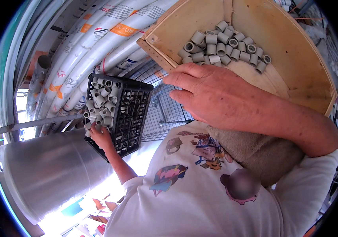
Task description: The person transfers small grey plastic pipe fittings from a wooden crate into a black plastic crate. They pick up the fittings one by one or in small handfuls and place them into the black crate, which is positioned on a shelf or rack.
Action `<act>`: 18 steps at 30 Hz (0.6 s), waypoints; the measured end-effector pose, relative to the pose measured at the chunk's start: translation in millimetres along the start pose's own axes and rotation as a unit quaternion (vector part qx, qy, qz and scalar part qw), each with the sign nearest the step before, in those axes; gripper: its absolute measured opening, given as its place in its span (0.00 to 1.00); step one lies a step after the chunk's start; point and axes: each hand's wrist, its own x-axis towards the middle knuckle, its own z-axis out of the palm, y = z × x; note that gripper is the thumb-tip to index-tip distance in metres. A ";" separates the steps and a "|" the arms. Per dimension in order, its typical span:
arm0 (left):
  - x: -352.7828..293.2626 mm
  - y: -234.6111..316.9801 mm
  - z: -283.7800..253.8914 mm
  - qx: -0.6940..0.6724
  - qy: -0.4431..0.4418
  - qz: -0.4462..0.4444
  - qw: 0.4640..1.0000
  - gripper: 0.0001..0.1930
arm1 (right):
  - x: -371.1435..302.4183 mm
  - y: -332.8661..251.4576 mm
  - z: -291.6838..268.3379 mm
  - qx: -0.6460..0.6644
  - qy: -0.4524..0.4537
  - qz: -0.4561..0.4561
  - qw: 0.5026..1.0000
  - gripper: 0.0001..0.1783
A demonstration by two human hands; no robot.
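Observation:
My left hand (102, 138) reaches into a black plastic crate (131, 114) at the left, its fingers curled onto a grey pipe coupling near the lower rim. Many more short grey couplings (105, 93) fill that crate. My right hand (204, 93) hangs at the near wall of a wooden box (252, 15), thumb and fingers stretched out and apart; I see nothing between them. Inside the box, a loose heap of grey couplings (232, 45) lies toward the far left corner. Part of the box's near edge is hidden behind my right hand and forearm.
Long wrapped pipes (98, 51) lean behind the crate at the left. A wire mesh rack (165, 106) stands between crate and box. Below the crate lies a large roll in clear plastic (54, 170). Brown cloth (252, 154) covers my side under the right forearm.

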 end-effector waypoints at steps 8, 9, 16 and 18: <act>-8.9 -21.7 12.0 0.088 -0.038 -0.090 0.991 0.16 | -1.0 7.8 -6.5 0.031 -0.001 -0.006 1.000 0.10; -11.6 -23.1 9.2 0.091 -0.021 -0.088 0.992 0.16 | 1.6 10.2 -11.3 0.033 -0.003 0.001 0.999 0.10; -2.4 6.1 -1.4 0.080 0.087 -0.024 0.993 0.18 | -22.8 114.1 -25.4 -0.109 -0.045 0.247 0.962 0.11; 2.8 18.1 -4.0 0.066 0.122 -0.008 0.990 0.18 | -36.5 147.8 -29.5 -0.154 -0.229 0.375 0.885 0.13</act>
